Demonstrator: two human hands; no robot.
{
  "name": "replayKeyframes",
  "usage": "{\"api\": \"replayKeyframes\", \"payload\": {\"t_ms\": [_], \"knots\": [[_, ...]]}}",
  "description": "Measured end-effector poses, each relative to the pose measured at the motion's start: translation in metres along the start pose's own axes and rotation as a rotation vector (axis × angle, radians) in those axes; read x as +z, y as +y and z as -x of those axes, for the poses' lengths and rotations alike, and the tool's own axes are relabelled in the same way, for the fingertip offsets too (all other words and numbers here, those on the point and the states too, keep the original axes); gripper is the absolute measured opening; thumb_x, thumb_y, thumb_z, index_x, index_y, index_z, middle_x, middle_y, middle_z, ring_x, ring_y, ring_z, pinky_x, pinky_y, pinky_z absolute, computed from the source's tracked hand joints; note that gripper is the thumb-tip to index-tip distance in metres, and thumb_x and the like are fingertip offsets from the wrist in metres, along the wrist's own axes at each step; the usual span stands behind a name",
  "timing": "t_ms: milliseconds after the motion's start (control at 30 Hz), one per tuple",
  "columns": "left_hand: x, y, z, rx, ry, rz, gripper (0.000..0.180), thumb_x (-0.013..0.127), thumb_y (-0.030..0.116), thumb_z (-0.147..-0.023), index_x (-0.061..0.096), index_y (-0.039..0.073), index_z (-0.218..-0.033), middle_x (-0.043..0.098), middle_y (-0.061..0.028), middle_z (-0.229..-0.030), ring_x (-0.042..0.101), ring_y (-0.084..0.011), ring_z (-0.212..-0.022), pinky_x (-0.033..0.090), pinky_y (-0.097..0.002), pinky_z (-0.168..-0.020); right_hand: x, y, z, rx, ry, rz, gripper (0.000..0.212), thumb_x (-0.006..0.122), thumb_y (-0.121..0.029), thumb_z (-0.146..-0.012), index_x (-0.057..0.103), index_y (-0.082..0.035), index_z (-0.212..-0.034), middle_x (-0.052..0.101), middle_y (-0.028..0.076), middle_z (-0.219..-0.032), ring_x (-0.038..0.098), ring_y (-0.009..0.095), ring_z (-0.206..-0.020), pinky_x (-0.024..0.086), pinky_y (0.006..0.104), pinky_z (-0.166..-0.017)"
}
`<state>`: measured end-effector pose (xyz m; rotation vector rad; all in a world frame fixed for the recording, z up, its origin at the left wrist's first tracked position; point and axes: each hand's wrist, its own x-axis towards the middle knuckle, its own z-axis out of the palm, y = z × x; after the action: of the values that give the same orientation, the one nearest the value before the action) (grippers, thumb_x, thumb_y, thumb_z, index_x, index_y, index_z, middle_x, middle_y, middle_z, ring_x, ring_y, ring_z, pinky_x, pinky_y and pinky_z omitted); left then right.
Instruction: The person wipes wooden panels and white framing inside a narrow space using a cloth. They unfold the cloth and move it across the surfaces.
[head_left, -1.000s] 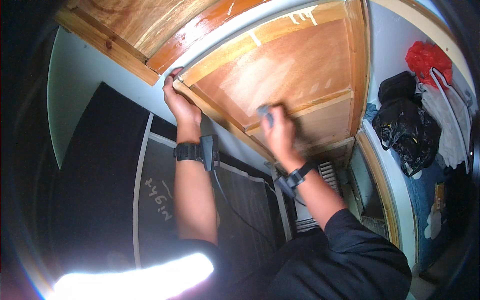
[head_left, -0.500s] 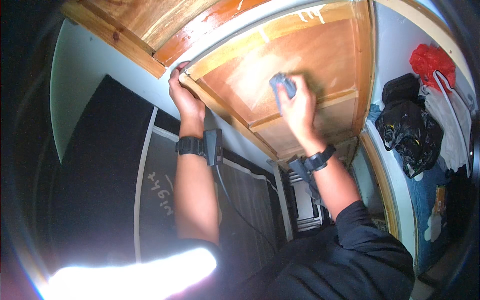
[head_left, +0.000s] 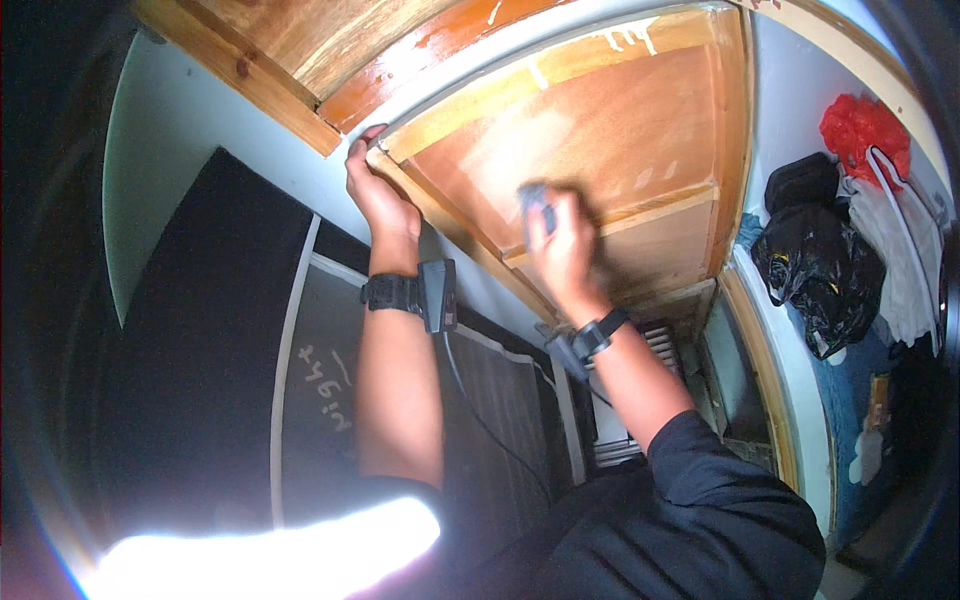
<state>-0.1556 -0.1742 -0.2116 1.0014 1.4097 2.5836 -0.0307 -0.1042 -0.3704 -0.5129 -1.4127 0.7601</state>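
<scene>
A framed wooden panel (head_left: 600,125) with pale streaks of filler or paint fills the upper middle. At its left edge is my left hand (head_left: 385,205), its fingers wrapped over the panel's corner. My right hand (head_left: 568,250) is closed on a folded grey-blue pad (head_left: 537,208), held against the panel's face; motion blurs both, and I cannot tell whether the pad is cloth or sandpaper. Both wrists wear black straps with small devices, and a cable hangs from the left device (head_left: 437,295).
Glossy orange-brown wood (head_left: 400,75) borders the panel above. Dark mesh-like panels (head_left: 220,330) stand at the left. On the right hang a black plastic bag (head_left: 820,260), a red bag (head_left: 865,135) and clothes. Bright glare (head_left: 260,550) covers the lower left.
My right hand has slid the pad down and to the left over the panel. The left hand keeps its hold on the corner; the view has shifted slightly.
</scene>
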Motion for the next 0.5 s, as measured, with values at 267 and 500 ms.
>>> {"api": "replayKeyframes", "payload": {"t_ms": [267, 500], "knots": [[-0.004, 0.000, -0.002, -0.032, -0.049, 0.003, 0.032, 0.039, 0.026, -0.092, 0.059, 0.002, -0.098, 0.060, -0.0101, -0.100, 0.056, -0.0216, -0.097, 0.042, -0.0345, -0.089, -0.003, -0.021, 0.020, 0.157, -0.530, 0.192, 0.023, 0.068, -0.016, -0.078, 0.056, -0.007, -0.096, 0.065, 0.017, -0.084, 0.063, 0.037, -0.077, 0.050, 0.0459, -0.064], [0.001, -0.004, -0.003, -0.013, -0.039, -0.005, 0.032, 0.038, 0.026, -0.092, 0.059, 0.002, -0.097, 0.060, -0.0097, -0.098, 0.056, -0.0217, -0.096, 0.043, -0.0343, -0.088, -0.039, -0.034, -0.090, 0.104, -0.076, 0.018, 0.019, 0.067, -0.017, -0.081, 0.060, -0.004, -0.093, 0.065, 0.018, -0.077, 0.065, 0.032, -0.070, 0.050, 0.0399, -0.062]]}}
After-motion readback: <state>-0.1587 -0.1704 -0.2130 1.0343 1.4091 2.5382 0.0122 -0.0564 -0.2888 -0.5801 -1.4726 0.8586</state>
